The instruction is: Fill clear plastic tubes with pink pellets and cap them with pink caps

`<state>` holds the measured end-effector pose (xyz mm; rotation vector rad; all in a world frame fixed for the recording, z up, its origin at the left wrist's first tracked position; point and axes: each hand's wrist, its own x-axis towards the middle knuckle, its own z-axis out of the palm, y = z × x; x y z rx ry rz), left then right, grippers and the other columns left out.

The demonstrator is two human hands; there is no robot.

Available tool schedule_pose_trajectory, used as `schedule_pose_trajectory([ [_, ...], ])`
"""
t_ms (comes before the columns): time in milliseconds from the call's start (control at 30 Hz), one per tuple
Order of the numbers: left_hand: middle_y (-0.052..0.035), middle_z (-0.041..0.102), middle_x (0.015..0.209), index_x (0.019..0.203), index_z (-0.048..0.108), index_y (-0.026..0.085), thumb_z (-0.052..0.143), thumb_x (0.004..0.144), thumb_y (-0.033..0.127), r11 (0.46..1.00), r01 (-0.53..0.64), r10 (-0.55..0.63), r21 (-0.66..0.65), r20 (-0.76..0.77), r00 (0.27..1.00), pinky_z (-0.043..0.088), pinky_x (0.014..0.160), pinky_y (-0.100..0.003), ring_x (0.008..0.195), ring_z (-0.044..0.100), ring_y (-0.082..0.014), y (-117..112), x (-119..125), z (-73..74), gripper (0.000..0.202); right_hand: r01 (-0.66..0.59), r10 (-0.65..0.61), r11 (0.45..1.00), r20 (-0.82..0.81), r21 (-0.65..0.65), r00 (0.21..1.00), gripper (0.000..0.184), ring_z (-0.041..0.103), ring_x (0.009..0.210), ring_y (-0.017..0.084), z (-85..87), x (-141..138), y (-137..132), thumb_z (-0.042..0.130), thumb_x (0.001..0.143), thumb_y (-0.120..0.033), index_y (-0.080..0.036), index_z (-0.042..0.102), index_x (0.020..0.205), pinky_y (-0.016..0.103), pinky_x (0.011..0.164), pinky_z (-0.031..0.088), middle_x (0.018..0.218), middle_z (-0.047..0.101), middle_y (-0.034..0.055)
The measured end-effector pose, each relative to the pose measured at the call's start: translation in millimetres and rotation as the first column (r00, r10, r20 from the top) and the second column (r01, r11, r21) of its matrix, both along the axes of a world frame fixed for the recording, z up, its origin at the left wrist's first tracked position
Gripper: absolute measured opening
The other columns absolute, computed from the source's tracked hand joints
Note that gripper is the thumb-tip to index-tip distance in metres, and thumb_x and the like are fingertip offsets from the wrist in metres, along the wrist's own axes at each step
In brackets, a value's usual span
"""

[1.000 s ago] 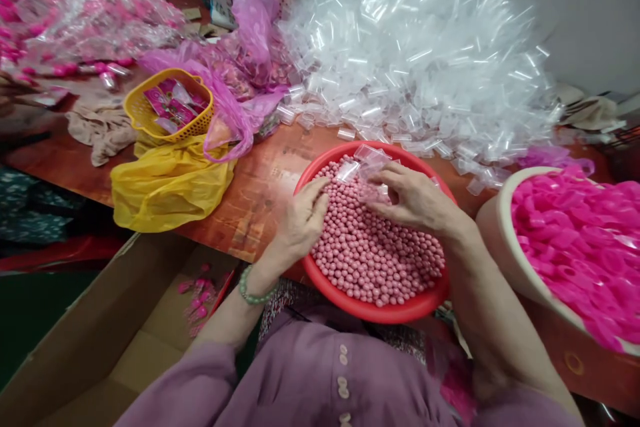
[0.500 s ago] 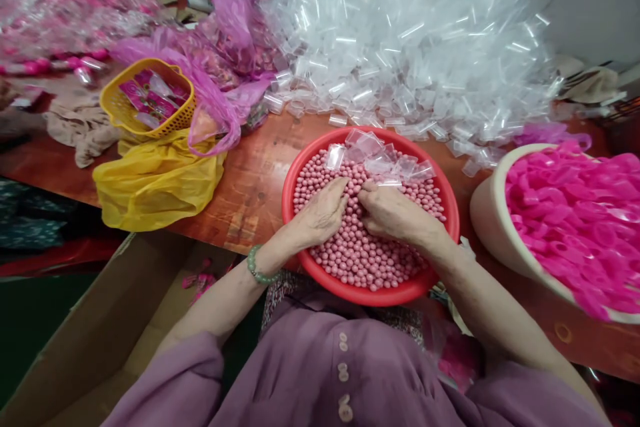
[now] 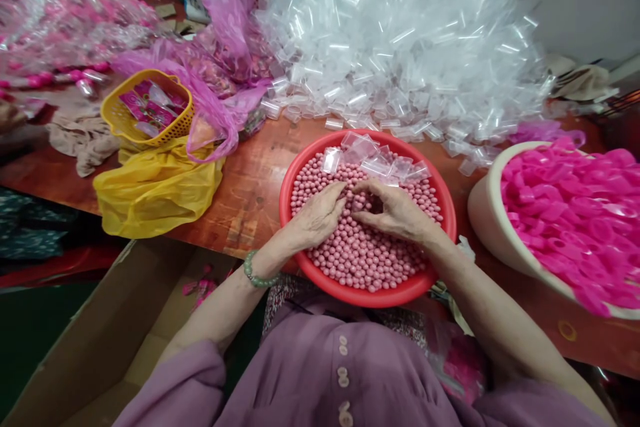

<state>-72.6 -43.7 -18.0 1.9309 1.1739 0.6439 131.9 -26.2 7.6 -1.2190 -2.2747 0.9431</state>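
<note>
Both hands sit in the red basin (image 3: 370,298) at the tabletop's (image 3: 255,193) near edge, upon its pink beads (image 3: 365,257). Left hand (image 3: 320,217) lies curled, right hand (image 3: 397,213) arches thumb toward fingers; whether either grasps anything, I cannot tell. Clear sachets (image 3: 373,161) lie along the basin's far side.

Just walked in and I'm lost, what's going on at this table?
A person has both hands in a red basin of small pink beads. The left hand and right hand rest on the beads, fingertips almost touching; whether they grip anything is unclear. A few clear bags lie at the basin's far side, a big heap of them lies behind, and a tub of pink plastic pieces stands to the right.
</note>
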Motion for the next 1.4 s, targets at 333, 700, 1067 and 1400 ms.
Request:
schedule_pose_trajectory([
  [333,-0.0227,0.052,0.149,0.14,0.049,0.008,0.053,0.089,0.027,0.983,0.086,-0.095,0.159,0.048,0.994,0.037,0.121,-0.053,0.142,0.047,-0.0319,-4.4,-0.1,-5.8,0.055,0.063,-0.058,0.997,-0.106,0.044,0.993,0.033,0.064,0.079,0.017,-1.1,5.4,-6.9,0.071,0.082,-0.028,-0.019,0.067,0.113,0.031,0.076,0.052,0.094,0.072,0.0027],
  [700,-0.0091,0.075,0.111,0.117,0.067,0.014,0.078,0.081,0.034,0.994,-0.033,-0.005,0.106,0.343,0.939,0.055,0.088,-0.035,0.098,0.07,-0.023,-4.0,19.9,16.3,0.043,-0.026,0.032,0.999,-0.155,0.037,0.987,0.045,0.073,0.095,0.021,29.6,18.1,-9.6,0.065,0.089,-0.027,-0.021,0.062,0.134,0.037,0.085,0.06,0.117,0.075,0.0081],
  [1067,0.0001,0.067,0.082,0.088,0.065,0.013,0.082,0.069,0.025,0.903,0.036,0.252,-0.429,0.594,0.764,0.049,0.072,-0.024,0.074,0.061,-0.0097,5.8,9.7,16.3,0.029,0.19,-0.139,0.97,-0.293,0.153,0.946,0.013,0.074,0.08,0.018,23.6,7.1,-19.6,0.07,0.088,-0.025,-0.022,0.078,0.097,0.032,0.077,0.061,0.093,0.08,0.0048],
  [1400,-0.0008,0.067,0.093,0.097,0.059,0.017,0.083,0.069,0.024,0.871,0.098,0.302,-0.482,0.681,0.667,0.052,0.082,-0.027,0.087,0.065,-0.0125,4.8,4.8,20.5,0.037,0.071,-0.054,0.979,-0.09,0.193,0.994,0.02,0.073,0.092,0.021,30.4,13.6,-14.3,0.066,0.092,-0.029,-0.021,0.074,0.109,0.035,0.083,0.058,0.105,0.077,0.0081],
])
